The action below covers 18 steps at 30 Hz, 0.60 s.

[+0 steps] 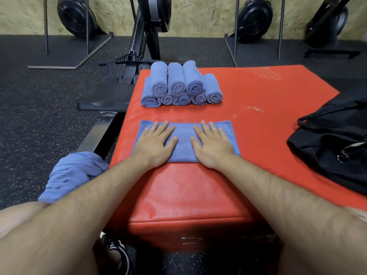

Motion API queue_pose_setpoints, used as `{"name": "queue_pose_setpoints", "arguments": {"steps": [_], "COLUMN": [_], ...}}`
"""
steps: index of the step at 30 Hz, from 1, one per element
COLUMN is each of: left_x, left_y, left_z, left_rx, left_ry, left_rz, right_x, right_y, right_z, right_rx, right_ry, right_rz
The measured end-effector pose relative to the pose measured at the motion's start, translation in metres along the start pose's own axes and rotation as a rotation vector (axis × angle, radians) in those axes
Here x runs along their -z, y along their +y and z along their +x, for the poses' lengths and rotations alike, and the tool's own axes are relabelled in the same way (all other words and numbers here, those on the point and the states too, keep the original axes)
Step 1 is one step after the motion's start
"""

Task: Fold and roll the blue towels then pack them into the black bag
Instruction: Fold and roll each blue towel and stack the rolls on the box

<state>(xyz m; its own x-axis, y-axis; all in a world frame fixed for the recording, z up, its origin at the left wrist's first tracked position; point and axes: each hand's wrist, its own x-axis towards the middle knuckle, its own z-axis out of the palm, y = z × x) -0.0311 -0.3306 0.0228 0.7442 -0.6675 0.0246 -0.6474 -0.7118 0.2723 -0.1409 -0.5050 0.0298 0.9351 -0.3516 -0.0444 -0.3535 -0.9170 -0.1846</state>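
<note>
A folded blue towel (184, 133) lies flat on the red padded box (258, 108) in front of me. My left hand (155, 142) presses on its left half with straight, spread fingers. My right hand (212, 143) presses flat on its right half the same way. Behind it stands a stack of several rolled blue towels (179, 85), in two layers. The black bag (335, 143) sits at the box's right edge. A heap of loose blue towels (73, 173) rests by my left knee, off the box.
A rowing machine rail and seat (105, 100) run along the box's left side on the dark rubber floor. More black gym machines (255, 18) stand against the far wall. My shoe (117, 253) is below the box's front.
</note>
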Motion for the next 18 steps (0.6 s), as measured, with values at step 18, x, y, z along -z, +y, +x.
{"name": "queue_pose_setpoints", "arguments": {"steps": [18], "left_x": [0.025], "left_y": [-0.010], "left_z": [0.011], "left_rx": [-0.132], "left_ry": [-0.022], "left_rz": [0.037], "right_x": [0.023], "right_y": [-0.033], "right_z": [-0.020], "right_rx": [0.151], "right_ry": [0.181], "right_rz": [0.027]}}
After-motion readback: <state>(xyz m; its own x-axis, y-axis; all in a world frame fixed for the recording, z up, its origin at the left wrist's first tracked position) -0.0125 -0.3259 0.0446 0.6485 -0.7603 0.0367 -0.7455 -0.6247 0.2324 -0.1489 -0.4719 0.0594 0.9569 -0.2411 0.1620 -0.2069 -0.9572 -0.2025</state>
